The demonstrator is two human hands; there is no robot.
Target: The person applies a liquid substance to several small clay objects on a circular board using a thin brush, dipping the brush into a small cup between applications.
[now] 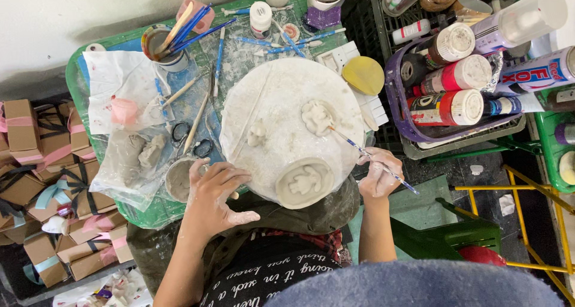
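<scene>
A round white board (281,91) dusted with clay lies in front of me. On it sit a small pale clay figure (317,115), a smaller clay lump (257,133) and a round clay mould (305,182) with a figure pressed in it, near the board's front edge. My right hand (377,172) grips a thin blue-handled brush (365,153) whose tip touches the clay figure. My left hand (212,193), smeared with clay, rests with fingers spread at the board's left front edge, beside a small grey bowl (176,180).
A green tray table (150,214) carries a cup of brushes (160,43), scissors (182,133), loose tools, a plastic bag with clay (129,157) and a yellow sponge (363,74). Paint bottles fill a purple basket (398,112) at right. Brown gift boxes (42,163) pile at left.
</scene>
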